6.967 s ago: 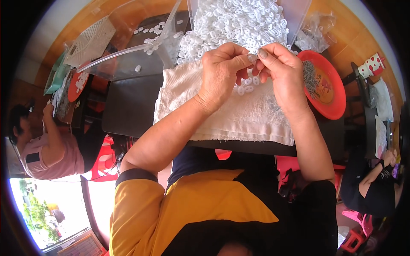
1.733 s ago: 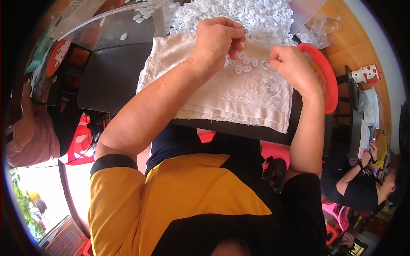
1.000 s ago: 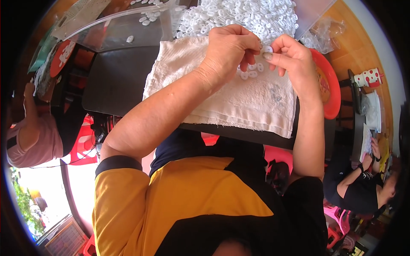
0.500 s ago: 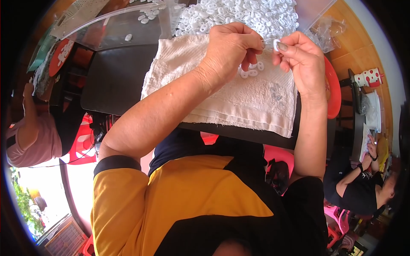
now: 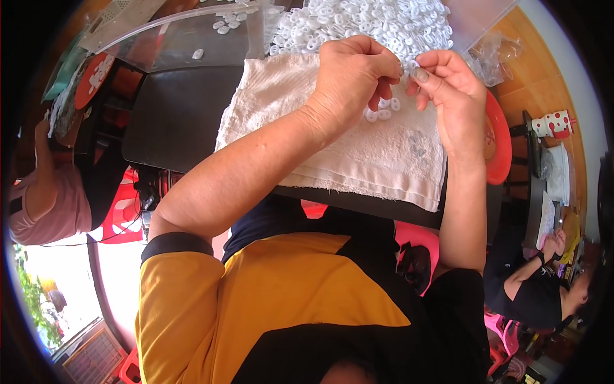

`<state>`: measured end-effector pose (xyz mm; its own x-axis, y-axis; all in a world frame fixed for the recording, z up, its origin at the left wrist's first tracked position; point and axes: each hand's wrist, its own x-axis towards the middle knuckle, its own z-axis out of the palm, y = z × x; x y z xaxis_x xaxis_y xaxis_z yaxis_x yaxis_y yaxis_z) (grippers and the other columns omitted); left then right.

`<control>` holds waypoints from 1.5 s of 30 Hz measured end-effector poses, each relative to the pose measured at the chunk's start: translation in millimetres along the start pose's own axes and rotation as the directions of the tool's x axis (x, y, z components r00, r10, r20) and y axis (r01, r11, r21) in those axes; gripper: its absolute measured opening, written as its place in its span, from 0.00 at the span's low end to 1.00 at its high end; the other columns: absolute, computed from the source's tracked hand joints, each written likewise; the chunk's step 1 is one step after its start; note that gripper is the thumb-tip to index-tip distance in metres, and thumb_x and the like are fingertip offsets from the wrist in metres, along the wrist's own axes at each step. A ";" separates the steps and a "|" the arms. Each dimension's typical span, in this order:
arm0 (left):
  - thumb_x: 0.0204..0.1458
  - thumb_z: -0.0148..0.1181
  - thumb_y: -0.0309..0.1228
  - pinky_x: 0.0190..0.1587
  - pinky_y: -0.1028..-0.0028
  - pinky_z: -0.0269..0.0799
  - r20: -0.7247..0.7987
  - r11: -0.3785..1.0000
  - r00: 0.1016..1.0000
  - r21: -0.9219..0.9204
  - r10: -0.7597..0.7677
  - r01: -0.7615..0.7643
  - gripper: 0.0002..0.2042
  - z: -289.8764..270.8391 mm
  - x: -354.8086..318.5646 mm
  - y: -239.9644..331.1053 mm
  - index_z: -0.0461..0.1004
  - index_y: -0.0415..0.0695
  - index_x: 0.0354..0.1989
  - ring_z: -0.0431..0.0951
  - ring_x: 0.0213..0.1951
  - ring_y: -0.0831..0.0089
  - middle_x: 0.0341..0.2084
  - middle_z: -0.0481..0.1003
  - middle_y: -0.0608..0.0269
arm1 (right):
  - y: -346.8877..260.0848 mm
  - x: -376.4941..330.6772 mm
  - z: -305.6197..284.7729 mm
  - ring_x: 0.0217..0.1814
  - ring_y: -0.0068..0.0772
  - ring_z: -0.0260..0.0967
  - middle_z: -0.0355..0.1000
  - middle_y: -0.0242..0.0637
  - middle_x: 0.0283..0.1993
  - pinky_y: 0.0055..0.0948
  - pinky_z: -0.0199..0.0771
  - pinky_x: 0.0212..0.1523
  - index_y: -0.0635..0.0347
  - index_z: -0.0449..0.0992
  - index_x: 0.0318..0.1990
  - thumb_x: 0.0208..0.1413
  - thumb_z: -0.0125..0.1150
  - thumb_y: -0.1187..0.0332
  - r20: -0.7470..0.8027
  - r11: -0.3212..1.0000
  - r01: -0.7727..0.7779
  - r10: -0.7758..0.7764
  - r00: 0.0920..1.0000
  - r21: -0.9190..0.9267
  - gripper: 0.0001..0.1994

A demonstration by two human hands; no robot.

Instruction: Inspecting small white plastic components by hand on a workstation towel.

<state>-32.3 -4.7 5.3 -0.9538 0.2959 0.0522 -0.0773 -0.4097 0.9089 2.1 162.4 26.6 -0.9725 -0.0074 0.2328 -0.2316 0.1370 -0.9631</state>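
My right hand [image 5: 455, 96] pinches a small white oval plastic piece [image 5: 412, 64] between thumb and forefinger. Close to its left, my left hand [image 5: 355, 73] is closed, thumb against forefinger, its tips almost at that piece. What the left fingers hold, if anything, is too small to make out. Below the hands, several similar white oval pieces [image 5: 384, 114] with holes lie on a cream towel [image 5: 268, 109]. Just beyond the towel spreads a large heap of the same white pieces [image 5: 364, 22].
The towel covers part of a dark table [image 5: 182, 115]. A clear plastic tray [image 5: 224, 41] with a few white pieces stands at far left. To the right are a red stool [image 5: 499, 144] and a crumpled clear bag [image 5: 495, 57]. Other people sit left [image 5: 54, 205] and right [image 5: 531, 288].
My two hands have drawn closer together, bringing the white piece in my right fingers to my left fingertips. The whole view has shifted slightly.
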 end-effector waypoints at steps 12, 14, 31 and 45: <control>0.47 0.61 0.20 0.16 0.80 0.64 0.037 0.996 0.995 -0.007 0.088 -0.088 0.04 2.1 -3.8 1.8 0.72 0.34 0.30 0.73 0.18 0.78 0.21 0.75 0.59 | 2.0 -1.5 8.3 0.31 0.26 0.72 0.74 0.36 0.31 0.21 0.66 0.29 0.66 0.74 0.40 0.60 0.56 0.69 -0.002 0.972 -0.084 0.087 0.996 0.217 0.08; 0.49 0.62 0.20 0.18 0.80 0.65 0.057 0.995 0.994 0.014 0.093 -0.094 0.05 3.2 -4.6 2.3 0.73 0.34 0.33 0.73 0.19 0.78 0.24 0.76 0.59 | 1.7 -1.3 4.1 0.29 0.25 0.71 0.74 0.35 0.29 0.21 0.66 0.29 0.66 0.74 0.38 0.59 0.57 0.67 0.015 0.966 -0.104 0.103 0.995 0.235 0.09; 0.52 0.60 0.19 0.19 0.81 0.67 0.240 0.997 0.967 -0.006 0.082 -0.083 0.10 5.9 -10.2 13.1 0.75 0.33 0.44 0.75 0.22 0.76 0.29 0.78 0.57 | -16.1 -7.4 -3.2 0.25 0.21 0.69 0.71 0.30 0.26 0.17 0.63 0.23 0.64 0.76 0.34 0.60 0.58 0.63 0.086 0.970 -0.133 0.117 0.989 0.206 0.11; 0.50 0.58 0.14 0.20 0.82 0.66 0.183 0.970 0.960 0.079 0.214 -0.231 0.12 7.6 -16.2 11.9 0.76 0.33 0.43 0.73 0.22 0.79 0.29 0.77 0.60 | -11.5 -9.9 4.9 0.25 0.22 0.69 0.69 0.31 0.25 0.17 0.60 0.22 0.64 0.74 0.36 0.61 0.58 0.63 -0.011 0.979 -0.053 0.057 0.998 0.197 0.11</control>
<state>-15.6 -7.8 18.4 -0.8788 0.3541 0.3200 0.1683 -0.3975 0.9020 14.3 156.1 34.7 -0.9837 0.0116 0.1793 -0.1797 -0.0610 -0.9818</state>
